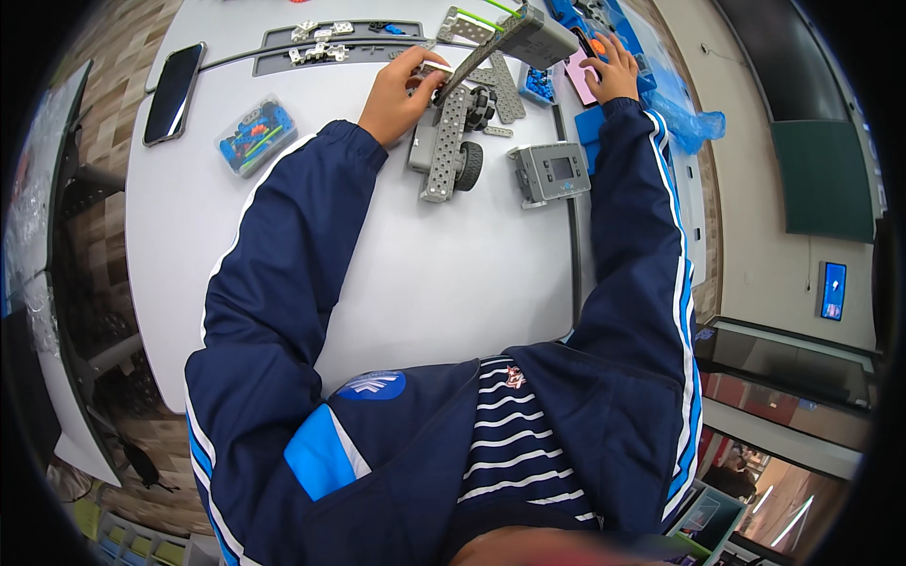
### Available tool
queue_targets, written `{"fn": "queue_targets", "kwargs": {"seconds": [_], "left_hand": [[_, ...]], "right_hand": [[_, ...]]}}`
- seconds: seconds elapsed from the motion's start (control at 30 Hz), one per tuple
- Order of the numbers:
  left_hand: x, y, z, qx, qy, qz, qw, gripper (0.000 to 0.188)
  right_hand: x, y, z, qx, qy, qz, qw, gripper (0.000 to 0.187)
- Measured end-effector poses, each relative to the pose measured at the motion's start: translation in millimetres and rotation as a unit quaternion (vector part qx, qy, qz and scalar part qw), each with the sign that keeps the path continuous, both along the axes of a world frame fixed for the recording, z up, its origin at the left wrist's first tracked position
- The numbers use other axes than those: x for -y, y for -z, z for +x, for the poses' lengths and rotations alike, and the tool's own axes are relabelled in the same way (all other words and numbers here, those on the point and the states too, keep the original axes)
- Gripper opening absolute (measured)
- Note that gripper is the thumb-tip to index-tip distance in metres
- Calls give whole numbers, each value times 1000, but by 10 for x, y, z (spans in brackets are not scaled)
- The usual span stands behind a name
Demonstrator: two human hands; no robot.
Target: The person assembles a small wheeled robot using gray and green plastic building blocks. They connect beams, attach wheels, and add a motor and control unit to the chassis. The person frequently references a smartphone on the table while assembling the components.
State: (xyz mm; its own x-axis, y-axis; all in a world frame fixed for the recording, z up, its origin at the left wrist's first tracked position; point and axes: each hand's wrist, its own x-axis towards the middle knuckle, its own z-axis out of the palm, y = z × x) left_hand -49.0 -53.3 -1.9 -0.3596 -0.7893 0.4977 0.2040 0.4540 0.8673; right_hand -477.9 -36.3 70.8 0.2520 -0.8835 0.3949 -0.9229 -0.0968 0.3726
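Upper centre, a wheeled model [447, 141] is gripped by the left hand [392, 102]; upper right, the right hand [618, 77] is spread, fingers apart.

The room is bright. The white table [453, 283] shines softly, with faint shadows. Lines bend near the edges, and the corners are black. A reddish patch [604, 549] at the bottom is blurry.

Grey beam [444, 143], black wheel [469, 167]; navy jacket [283, 231] striped white and blue.
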Motion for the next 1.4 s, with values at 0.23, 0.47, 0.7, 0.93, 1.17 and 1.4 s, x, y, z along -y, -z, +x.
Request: {"fn": "queue_targets", "kwargs": {"seconds": [0.23,0.47,0.7,0.93,1.17,1.4], "left_hand": [[0,1,2,4,-5,-10,1000,13],[-5,-8,4,0,-7,-16,1000,13],[1,-5,0,1,-5,-18,1000,13],[1,-8,2,2,-5,-19,1000,12],[-3,-14,0,3,-10,-24,1000,13],[-8,-36,8,-2,-8,-31,999,13]], "right_hand": [[-1,44,19,-44,37,21,998,26],[4,-9,3,-10,-1,13,1000,32],[58,25,-22,-31,27,-20,999,37],[94,11,-63,-23,25,-22,999,42],[13,-7,44,-53,69,39,995,41],[2,-27,106,-48,73,41,995,38]]}}
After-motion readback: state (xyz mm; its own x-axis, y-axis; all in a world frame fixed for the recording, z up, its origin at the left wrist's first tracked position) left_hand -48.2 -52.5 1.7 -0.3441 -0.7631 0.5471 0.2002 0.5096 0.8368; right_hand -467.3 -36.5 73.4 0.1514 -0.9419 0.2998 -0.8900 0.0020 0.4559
